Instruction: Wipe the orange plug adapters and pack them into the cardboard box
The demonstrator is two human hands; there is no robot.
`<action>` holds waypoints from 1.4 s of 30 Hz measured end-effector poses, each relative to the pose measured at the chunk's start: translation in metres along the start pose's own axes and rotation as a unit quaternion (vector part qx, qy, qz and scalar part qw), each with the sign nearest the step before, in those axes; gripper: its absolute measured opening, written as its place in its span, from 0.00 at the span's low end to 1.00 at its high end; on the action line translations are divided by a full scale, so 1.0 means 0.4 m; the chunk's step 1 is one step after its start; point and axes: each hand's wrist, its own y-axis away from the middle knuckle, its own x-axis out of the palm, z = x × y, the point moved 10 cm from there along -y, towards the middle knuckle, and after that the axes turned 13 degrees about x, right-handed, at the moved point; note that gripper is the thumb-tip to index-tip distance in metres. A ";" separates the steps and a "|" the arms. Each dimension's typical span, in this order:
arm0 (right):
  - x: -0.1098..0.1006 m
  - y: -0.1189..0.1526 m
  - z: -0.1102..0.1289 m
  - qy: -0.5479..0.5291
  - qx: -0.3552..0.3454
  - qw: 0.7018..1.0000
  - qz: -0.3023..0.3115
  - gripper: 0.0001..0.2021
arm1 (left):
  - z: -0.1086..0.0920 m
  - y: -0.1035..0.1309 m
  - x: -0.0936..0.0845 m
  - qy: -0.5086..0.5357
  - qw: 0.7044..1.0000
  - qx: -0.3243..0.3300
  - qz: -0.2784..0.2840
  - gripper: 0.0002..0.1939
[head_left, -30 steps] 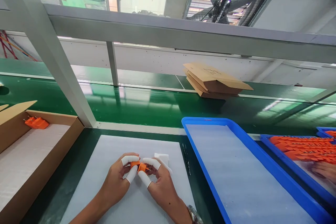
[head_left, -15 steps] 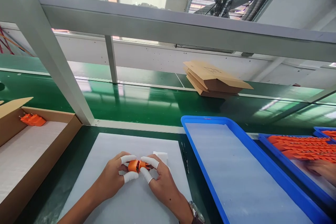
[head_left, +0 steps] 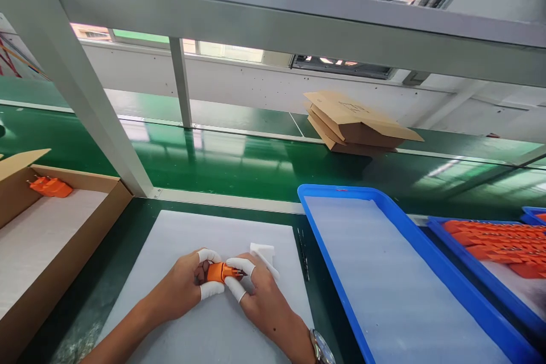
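An orange plug (head_left: 216, 272) is held between both hands over a white sheet (head_left: 179, 239). My left hand (head_left: 181, 284) pinches its rounded left end, with white covers on thumb and index finger. My right hand (head_left: 260, 293), with the same covers, grips the end where the metal pins show. The two halves of the plug look joined, with a thin dark line between them. A folded white cloth (head_left: 265, 252) lies just behind my right hand.
A cardboard box (head_left: 85, 239) with orange plugs (head_left: 51, 186) stands at the left. To the right are a blue tray (head_left: 341, 290) and another blue tray (head_left: 464, 273) bearing rows of orange plugs (head_left: 499, 242). Thin dark tools (head_left: 303, 256) lie beside the sheet. Cardboard pieces (head_left: 358, 125) rest behind.
The gap between the plug's two parts has closed. Another person's hand has left the right tray. The view has tilted slightly downward.
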 end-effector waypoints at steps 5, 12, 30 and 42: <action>0.013 0.000 0.000 0.024 0.021 0.999 0.035 0.16 | 0.003 0.001 -0.001 -0.026 1.000 -0.002 0.003 0.12; 0.020 0.006 0.010 0.053 -0.011 0.998 0.031 0.14 | 0.009 0.002 0.003 -0.059 0.998 0.007 0.008 0.11; 0.021 -0.014 -0.019 0.030 0.003 0.997 0.068 0.18 | 0.024 -0.003 0.021 -0.083 0.996 0.010 0.038 0.10; 0.019 -0.014 -0.021 0.034 -0.007 0.996 0.078 0.19 | 0.018 -0.005 0.026 -0.111 0.993 0.034 0.039 0.09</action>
